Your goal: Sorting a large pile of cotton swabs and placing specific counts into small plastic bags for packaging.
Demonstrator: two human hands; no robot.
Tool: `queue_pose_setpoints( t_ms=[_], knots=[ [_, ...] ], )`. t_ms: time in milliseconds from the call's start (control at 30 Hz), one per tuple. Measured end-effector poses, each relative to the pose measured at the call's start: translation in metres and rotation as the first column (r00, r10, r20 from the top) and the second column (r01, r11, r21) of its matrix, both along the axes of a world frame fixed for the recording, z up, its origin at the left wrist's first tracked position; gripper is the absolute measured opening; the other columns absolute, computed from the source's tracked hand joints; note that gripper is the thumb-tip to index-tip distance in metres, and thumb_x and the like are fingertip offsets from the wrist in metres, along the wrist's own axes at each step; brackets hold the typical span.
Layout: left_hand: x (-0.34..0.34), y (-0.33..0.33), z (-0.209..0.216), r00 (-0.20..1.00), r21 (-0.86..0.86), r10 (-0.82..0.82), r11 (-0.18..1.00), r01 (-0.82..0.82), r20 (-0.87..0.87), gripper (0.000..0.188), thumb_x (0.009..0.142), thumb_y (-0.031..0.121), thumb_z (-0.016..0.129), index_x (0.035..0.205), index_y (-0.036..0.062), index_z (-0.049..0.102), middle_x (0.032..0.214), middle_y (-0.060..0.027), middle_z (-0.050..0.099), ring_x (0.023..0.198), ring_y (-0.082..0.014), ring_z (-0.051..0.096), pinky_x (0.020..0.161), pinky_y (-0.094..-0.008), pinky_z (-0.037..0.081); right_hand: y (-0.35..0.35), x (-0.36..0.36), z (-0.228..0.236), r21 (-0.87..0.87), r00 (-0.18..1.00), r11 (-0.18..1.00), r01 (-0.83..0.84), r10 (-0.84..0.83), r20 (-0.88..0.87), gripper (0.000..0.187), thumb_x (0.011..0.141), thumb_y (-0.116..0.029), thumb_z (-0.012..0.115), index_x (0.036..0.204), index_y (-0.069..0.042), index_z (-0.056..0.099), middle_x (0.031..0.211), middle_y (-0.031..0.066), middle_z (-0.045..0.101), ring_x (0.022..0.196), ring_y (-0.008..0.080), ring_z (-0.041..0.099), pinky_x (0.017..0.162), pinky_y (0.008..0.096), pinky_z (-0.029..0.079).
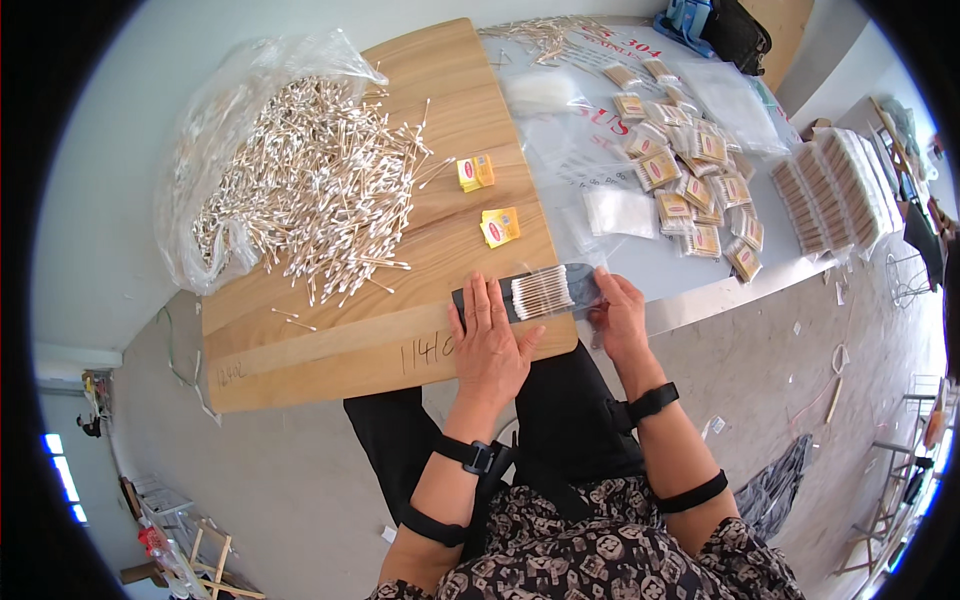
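A row of cotton swabs [541,292] lies side by side on a dark flat plate [584,284] at the table's front right corner. My left hand [490,335] rests palm down over the plate's left end, fingers stretched out. At the other end, my right hand [622,312] pinches the edge of what looks like a clear plastic bag [597,338] around the plate; how far the film reaches is hard to make out. Two small stacks of yellow cards [476,173] lie beyond the hands. To the left spreads a large heap of loose cotton swabs [320,190].
A crumpled clear bag [190,210] wraps the heap's left side. On the film-covered metal table [690,290] lie empty clear bags [620,213] and many filled swab packets [690,185]. Stacked packets [835,190] stand at its right edge. Loose swabs [550,40] lie at the back.
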State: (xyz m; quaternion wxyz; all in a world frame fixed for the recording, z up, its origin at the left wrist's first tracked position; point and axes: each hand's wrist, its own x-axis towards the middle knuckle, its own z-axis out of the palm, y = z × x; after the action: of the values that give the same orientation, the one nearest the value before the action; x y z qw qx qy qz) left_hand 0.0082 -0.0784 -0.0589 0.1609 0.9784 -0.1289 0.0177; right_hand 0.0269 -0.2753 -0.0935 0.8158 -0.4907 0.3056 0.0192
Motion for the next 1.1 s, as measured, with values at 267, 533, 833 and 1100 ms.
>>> queue_pose_setpoints(
  t_ms=[267,533,833,1100],
  knots=[
    [0.002,-0.016,0.002,0.999,0.083,-0.009,0.997,0.012,-0.033,0.084,0.094,0.048,0.053,0.151,-0.0054,0.020,0.159,-0.0236,0.017,0.148,-0.0364,0.015,0.117,-0.0567,0.011,0.026,0.012,0.004,0.211,0.995,0.973,0.091,-0.096,0.012,0.012,0.087,-0.017,0.074,0.085,-0.007,0.067,0.073,-0.0001,0.065,0.059,0.0079,0.059,0.046,0.0224,0.043],
    [0.007,-0.020,0.003,0.998,0.098,-0.047,0.994,0.051,-0.048,0.082,0.095,0.047,0.053,0.150,-0.0054,0.021,0.158,-0.0240,0.019,0.148,-0.0363,0.015,0.117,-0.0576,0.009,0.033,0.012,0.000,0.188,0.985,0.973,0.130,-0.148,0.083,0.010,0.088,-0.012,0.072,0.089,-0.003,0.068,0.080,0.0012,0.068,0.065,0.0087,0.063,0.056,0.0246,0.051],
    [0.091,0.012,0.005,0.984,-0.246,0.072,0.969,-0.030,0.163,0.046,0.084,0.015,0.070,0.124,0.0010,0.052,0.118,-0.0179,0.056,0.112,-0.0370,0.052,0.091,-0.0497,0.042,0.024,0.007,-0.006,0.207,0.996,0.977,0.045,-0.061,0.068,0.021,0.088,-0.023,0.074,0.092,-0.004,0.067,0.081,0.0014,0.068,0.064,0.0087,0.063,0.052,0.0225,0.048],
    [0.135,0.019,-0.002,0.992,-0.342,0.100,0.937,-0.070,0.073,0.029,0.066,0.011,0.083,0.081,0.0020,0.060,0.093,-0.0125,0.061,0.082,-0.0273,0.059,0.071,-0.0376,0.049,0.028,0.008,-0.007,0.234,0.998,0.972,0.024,-0.038,0.055,0.021,0.089,-0.023,0.073,0.093,-0.003,0.066,0.079,0.0013,0.068,0.063,0.0086,0.063,0.053,0.0227,0.049]
  ],
)
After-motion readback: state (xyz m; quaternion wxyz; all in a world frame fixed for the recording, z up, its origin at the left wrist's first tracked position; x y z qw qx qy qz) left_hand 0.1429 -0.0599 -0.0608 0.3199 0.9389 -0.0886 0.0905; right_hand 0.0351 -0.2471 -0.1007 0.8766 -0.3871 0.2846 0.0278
